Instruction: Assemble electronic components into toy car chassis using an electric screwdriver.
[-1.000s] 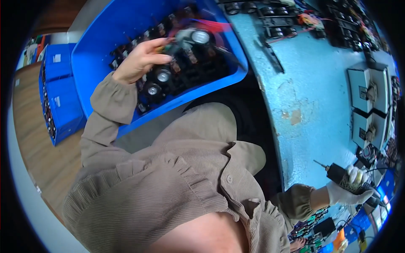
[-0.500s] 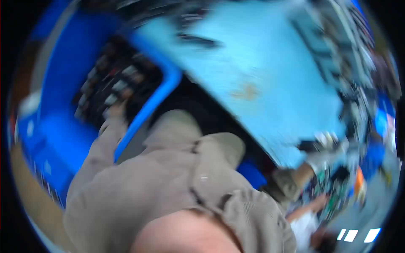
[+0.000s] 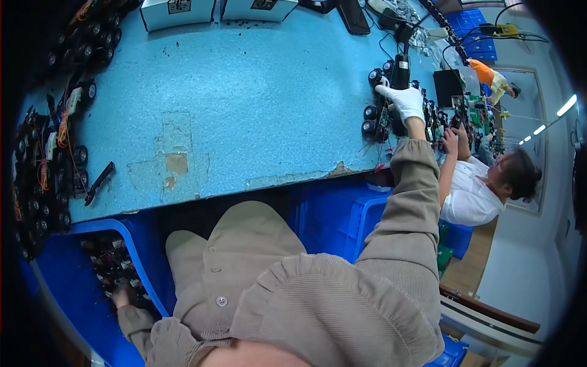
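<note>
My right hand, in a white glove, is at the right side of the light blue table. Its thumb side reaches toward the wheels of a black toy car chassis, and its fingers are curled beside a black cylindrical tool. What lies under the palm is hidden. At lower left, my bare left hand reaches down into a deep blue bin. Dark wheeled car parts fill that bin; my left fingers are lost in shadow among them.
More wheeled chassis with orange wires crowd the table's left edge, near a thin black part. Pale boxes and a phone line the far side. Another blue bin stands under the table; a co-worker sits at right.
My head view has swung and sharpened, so the table now fills the upper middle. My left hand is still in the bin; my right is still at the table's right side.
</note>
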### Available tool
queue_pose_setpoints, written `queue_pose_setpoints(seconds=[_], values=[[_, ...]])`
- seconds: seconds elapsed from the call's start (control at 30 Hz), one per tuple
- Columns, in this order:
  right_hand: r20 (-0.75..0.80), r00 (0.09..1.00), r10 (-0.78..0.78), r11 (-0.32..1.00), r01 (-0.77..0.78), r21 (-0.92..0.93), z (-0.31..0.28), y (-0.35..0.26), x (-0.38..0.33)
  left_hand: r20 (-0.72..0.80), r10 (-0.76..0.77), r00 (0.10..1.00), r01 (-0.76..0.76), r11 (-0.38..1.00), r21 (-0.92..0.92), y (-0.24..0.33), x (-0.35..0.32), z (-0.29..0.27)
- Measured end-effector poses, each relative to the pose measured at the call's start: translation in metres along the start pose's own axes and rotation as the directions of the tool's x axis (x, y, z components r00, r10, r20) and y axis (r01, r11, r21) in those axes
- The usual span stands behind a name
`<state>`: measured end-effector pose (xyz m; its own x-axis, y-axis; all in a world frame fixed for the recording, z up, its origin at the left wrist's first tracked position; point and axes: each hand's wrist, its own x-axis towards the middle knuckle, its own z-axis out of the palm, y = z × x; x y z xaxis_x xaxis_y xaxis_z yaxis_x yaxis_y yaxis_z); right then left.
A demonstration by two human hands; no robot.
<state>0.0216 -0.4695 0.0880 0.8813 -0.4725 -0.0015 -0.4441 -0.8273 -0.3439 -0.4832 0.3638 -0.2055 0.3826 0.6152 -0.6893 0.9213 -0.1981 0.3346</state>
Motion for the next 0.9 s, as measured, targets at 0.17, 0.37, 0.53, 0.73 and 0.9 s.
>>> queue_pose_setpoints(seconds=[0.17,0.37,0.53,0.73,0.9], values=[[0.025,0.997,-0.068,0.984,0.071,-0.164,0.011,0.007,-0.007,-0.788,0.543,0.289,-0.726,0.661,0.189,0.214,-0.080,-0.083],[0.213,0.894,-0.395,0.918,0.371,0.142,0.043,-0.122,-0.105,-0.603,0.765,0.226,-0.974,0.160,-0.162,0.440,-0.205,0.036],[0.502,0.714,-0.488,0.856,0.280,0.435,0.058,-0.178,-0.136,0.100,0.895,-0.434,-0.900,-0.436,0.002,0.523,-0.267,0.153],[0.519,0.595,-0.613,0.770,0.303,0.562,0.091,-0.202,-0.142,0.408,0.670,-0.620,-0.681,-0.718,0.144,0.530,-0.263,0.179],[0.557,0.556,-0.617,0.764,0.252,0.594,0.117,-0.202,-0.129,0.426,0.651,-0.628,-0.760,-0.632,-0.153,0.523,-0.235,0.145]])
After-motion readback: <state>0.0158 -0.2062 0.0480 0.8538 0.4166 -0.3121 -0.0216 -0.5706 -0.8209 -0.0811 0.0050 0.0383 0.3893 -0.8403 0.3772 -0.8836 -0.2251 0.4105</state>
